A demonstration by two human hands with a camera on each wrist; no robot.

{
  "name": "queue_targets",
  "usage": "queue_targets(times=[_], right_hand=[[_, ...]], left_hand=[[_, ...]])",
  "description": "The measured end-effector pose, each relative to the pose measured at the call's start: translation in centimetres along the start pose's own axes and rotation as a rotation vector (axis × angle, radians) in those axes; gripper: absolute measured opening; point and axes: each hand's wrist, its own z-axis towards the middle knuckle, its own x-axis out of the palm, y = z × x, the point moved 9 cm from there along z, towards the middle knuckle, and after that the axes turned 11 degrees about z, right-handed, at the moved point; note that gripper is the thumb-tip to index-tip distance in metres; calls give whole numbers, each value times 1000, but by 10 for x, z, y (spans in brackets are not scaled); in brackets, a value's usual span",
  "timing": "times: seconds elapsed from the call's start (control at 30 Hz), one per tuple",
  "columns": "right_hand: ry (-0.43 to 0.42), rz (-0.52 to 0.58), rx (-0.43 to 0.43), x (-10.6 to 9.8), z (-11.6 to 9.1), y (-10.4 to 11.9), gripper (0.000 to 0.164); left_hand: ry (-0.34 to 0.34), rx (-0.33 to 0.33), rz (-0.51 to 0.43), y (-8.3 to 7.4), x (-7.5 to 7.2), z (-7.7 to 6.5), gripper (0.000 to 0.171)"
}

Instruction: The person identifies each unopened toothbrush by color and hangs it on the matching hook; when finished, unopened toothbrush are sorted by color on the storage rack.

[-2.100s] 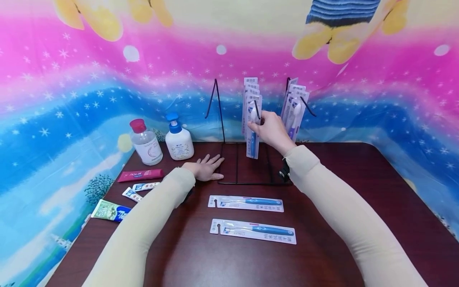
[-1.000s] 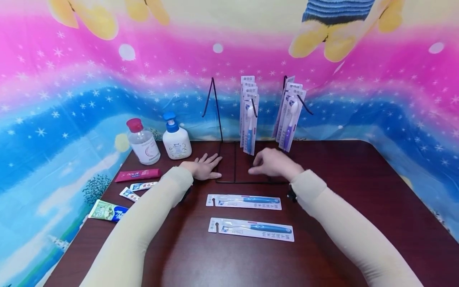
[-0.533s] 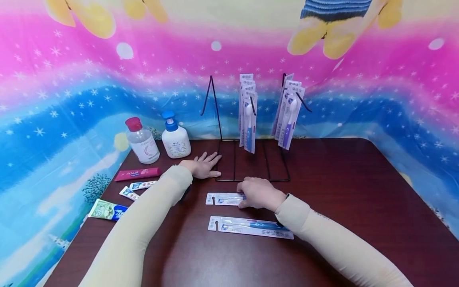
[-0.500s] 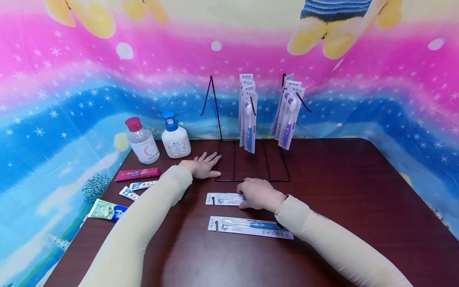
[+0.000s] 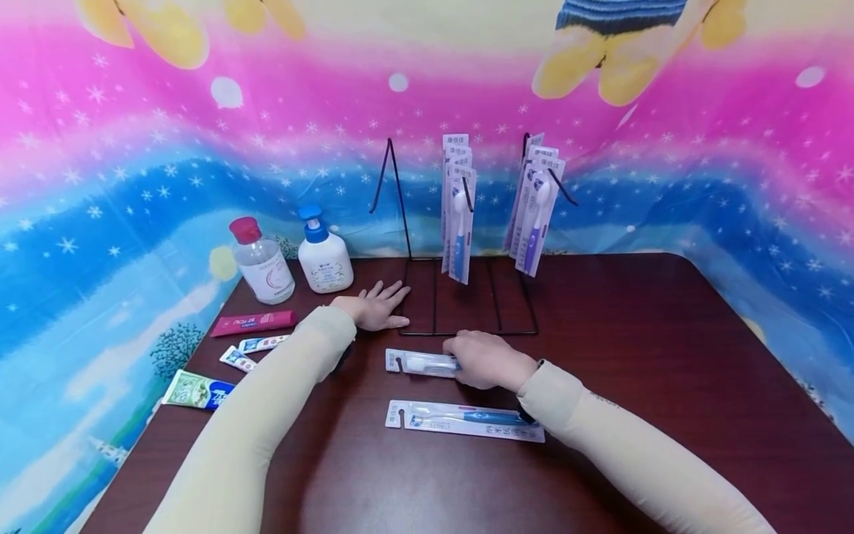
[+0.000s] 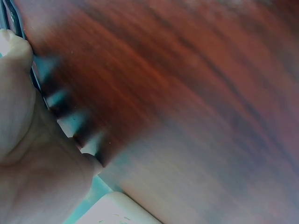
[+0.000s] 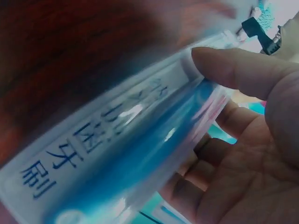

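My right hand [image 5: 489,360] pinches a packaged blue toothbrush [image 5: 420,363] between thumb and fingers. In the right wrist view the blister pack [image 7: 121,144] is tilted, its blue handle showing through the plastic. A second packaged toothbrush [image 5: 460,420] lies flat on the table nearer to me. With fingers spread, my left hand [image 5: 377,306] rests by the left side of the black wire rack [image 5: 434,297]. Blue toothbrush packs [image 5: 459,222] hang from the rack's middle hook, and purple ones [image 5: 534,222] from the right hook. The left hook [image 5: 382,178] bears nothing.
Left of the rack stand a white pump bottle [image 5: 325,263] with a blue top and a clear bottle [image 5: 265,271] with a red cap. A red tube [image 5: 253,322], two small white tubes and a green-and-blue tube [image 5: 199,390] lie near the left edge.
My right hand has come down from the middle hook to the farther pack on the table, and that pack is now gripped and slightly tilted. The left hand stays at the rack.
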Motion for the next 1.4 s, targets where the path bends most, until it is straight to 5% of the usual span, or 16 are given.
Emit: queue_targets(times=[0.17,0.4,0.57,0.77,1.4], right_hand=[[-70,49,-2,-26,-14,-1,16],[-307,290,-44,-90,-43,-5,17],[-425,489,-50,-119,-56,-13,41],[-468,597,-34,-132,-58,-21,57],[-477,622,34,-135,-21,-35,52]], left_hand=[[-32,49,-42,2,2,3,81],[-32,50,-27,1,2,2,82],[-26,49,-37,-1,1,-1,82],[-37,56,-31,3,5,4,82],[-22,43,3,-8,-8,-11,74]])
